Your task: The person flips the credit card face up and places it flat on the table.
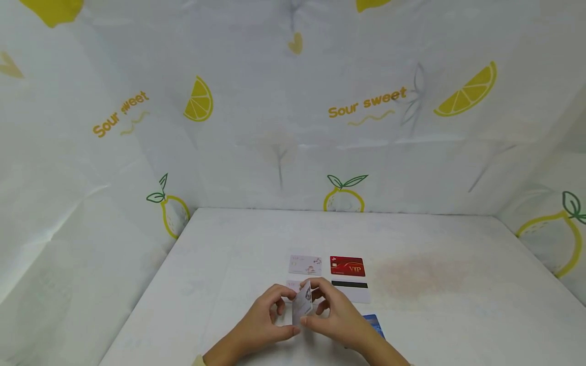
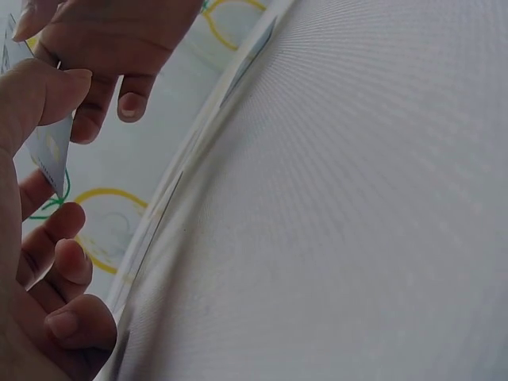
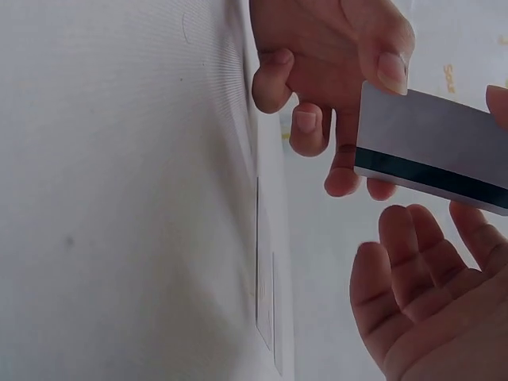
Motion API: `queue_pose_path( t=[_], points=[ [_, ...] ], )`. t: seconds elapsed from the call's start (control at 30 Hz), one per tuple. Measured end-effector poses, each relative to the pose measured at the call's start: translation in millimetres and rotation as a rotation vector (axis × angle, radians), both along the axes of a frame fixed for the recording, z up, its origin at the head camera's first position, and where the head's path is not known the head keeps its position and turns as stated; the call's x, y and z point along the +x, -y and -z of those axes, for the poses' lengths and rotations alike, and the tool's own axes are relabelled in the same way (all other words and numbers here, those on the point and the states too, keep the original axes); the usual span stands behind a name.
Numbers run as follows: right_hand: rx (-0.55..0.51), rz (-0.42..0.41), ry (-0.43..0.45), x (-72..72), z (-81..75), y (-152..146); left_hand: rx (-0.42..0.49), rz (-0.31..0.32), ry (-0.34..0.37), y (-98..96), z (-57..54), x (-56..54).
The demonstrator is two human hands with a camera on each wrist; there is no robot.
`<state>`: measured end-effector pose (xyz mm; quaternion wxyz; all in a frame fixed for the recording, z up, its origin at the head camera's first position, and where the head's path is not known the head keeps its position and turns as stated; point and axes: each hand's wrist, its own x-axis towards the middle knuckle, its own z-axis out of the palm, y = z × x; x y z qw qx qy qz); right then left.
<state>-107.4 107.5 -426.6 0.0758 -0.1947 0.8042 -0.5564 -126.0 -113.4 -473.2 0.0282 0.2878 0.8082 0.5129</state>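
Observation:
A pale plastic card (image 1: 300, 306) stands upright on edge between the two hands, above the table. My left hand (image 1: 257, 321) pinches its left side between thumb and index finger. From the other side, my right hand (image 1: 340, 319) pinches it between thumb and fingers. In the right wrist view the card (image 3: 432, 131) shows a plain back with a dark magnetic stripe; its other face bears printing. Just beyond the hands, a pale VIP card (image 1: 293, 284) lies partly covered by the fingers. A blue card (image 1: 374, 323) is partly hidden behind the right wrist.
On the white table (image 1: 220, 269) a pale floral VIP card (image 1: 305, 265) lies left of a red VIP card (image 1: 348, 266). Below the red one is a card with a black stripe (image 1: 352, 296) face up. A lemon-print sheet (image 1: 256, 168) rises behind the table.

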Motion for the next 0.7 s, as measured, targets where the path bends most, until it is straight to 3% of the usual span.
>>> queue_pose_path(
  t=[0.47,0.7],
  points=[
    [0.054,0.095,-0.068,-1.4,-1.1,-3.8,0.007,-0.020,-0.036,0.0,-1.0,0.9],
    [0.120,0.132,-0.056,-4.3,-1.8,-6.6,0.027,-0.067,-0.019,0.7,-2.0,1.2]
  ],
)
